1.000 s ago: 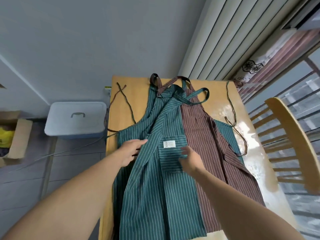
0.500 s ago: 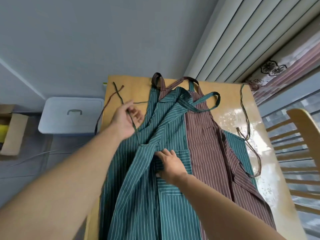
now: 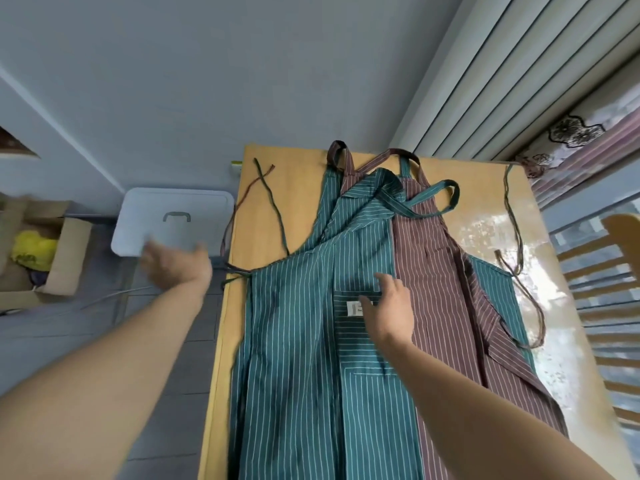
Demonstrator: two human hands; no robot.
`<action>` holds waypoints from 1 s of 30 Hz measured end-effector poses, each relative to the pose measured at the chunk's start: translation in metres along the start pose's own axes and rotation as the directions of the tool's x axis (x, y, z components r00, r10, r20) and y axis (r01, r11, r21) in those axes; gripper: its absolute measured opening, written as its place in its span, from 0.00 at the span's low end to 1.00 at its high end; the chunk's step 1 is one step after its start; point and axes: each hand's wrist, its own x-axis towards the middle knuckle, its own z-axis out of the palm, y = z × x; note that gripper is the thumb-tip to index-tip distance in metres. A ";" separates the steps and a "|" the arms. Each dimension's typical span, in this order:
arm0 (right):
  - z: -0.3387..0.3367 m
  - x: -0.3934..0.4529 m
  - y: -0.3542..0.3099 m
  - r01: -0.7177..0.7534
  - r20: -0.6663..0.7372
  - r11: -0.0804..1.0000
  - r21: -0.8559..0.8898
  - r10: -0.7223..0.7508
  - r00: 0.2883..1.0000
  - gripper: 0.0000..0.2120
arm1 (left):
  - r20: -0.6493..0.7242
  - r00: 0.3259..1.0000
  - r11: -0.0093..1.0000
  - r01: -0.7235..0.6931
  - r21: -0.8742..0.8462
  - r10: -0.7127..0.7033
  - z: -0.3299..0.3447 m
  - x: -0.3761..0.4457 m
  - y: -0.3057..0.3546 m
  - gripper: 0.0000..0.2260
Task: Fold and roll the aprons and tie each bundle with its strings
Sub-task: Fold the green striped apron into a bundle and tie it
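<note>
Grey walls meet in a corner behind a yellow wooden table [image 3: 478, 188], with pale vertical blinds [image 3: 491, 74] at the upper right and a patterned curtain [image 3: 571, 140] beside them. At the right edge a wooden chair [image 3: 616, 278] is cut off by the frame, as are the near ends of both aprons at the bottom.

On the floor left of the table sits a white lidded bin [image 3: 180, 220] with a grey handle; its contents are hidden. Further left an open cardboard box [image 3: 65, 258] holds something yellow, too blurred to name.

A green apron [image 3: 294, 341] with thin white stripes lies on the table, partly folded lengthwise, over a maroon apron [image 3: 440, 289] that shows along its right side. More green cloth peeks from beneath the maroon near the right edge. Neck loops lie at the far end of the table. One string [image 3: 273, 209] trails over the table's left part, and another string [image 3: 519, 265] loops along the right side.

The left hand [image 3: 176, 268] hangs past the table's left edge, above the floor, fingers loosely spread and motion-blurred, holding nothing that can be seen. The right hand [image 3: 388, 310] rests on the green apron at its pocket, fingers straight and slightly apart, partly covering a small white label [image 3: 353, 308].
</note>
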 end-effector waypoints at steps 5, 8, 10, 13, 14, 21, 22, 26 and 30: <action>-0.002 -0.023 0.028 -0.316 0.006 0.948 0.034 0.316 0.949 0.39 | 0.663 0.552 0.653 -0.747 0.124 0.506 0.037 -0.079 0.014 0.21; -0.005 -0.035 0.043 -0.446 0.123 0.871 0.206 0.429 0.895 0.22 | 0.694 0.594 0.563 -0.761 0.322 0.406 0.048 -0.083 0.014 0.13; -0.009 -0.037 0.049 -0.470 0.155 0.833 0.292 0.444 0.883 0.12 | 0.657 0.674 0.620 -0.685 0.383 0.338 0.046 -0.076 0.013 0.10; -0.011 -0.036 0.054 -0.481 0.154 0.816 0.321 0.456 0.876 0.10 | 0.633 0.715 0.634 -0.643 0.429 0.297 0.043 -0.069 0.011 0.07; -0.010 -0.035 0.055 -0.488 0.168 0.818 0.306 0.458 0.873 0.09 | 0.620 0.722 0.626 -0.645 0.439 0.309 0.042 -0.068 0.010 0.05; -0.028 0.029 0.024 -0.275 0.104 0.904 0.327 0.254 0.961 0.16 | 0.631 0.547 0.511 -0.818 0.263 0.550 0.070 -0.086 0.043 0.17; -0.034 0.044 0.012 -0.274 0.145 0.878 0.392 0.235 0.961 0.19 | 0.648 0.533 0.546 -0.811 0.208 0.544 0.078 -0.093 0.053 0.19; -0.052 0.114 -0.019 -0.418 0.276 0.604 0.679 0.317 0.907 0.28 | 0.742 0.478 0.604 -0.788 0.124 0.471 0.113 -0.111 0.081 0.31; -0.062 0.165 -0.021 -0.405 0.195 0.532 0.744 0.406 0.893 0.34 | 0.818 0.419 0.554 -0.819 0.153 0.393 0.140 -0.111 0.093 0.32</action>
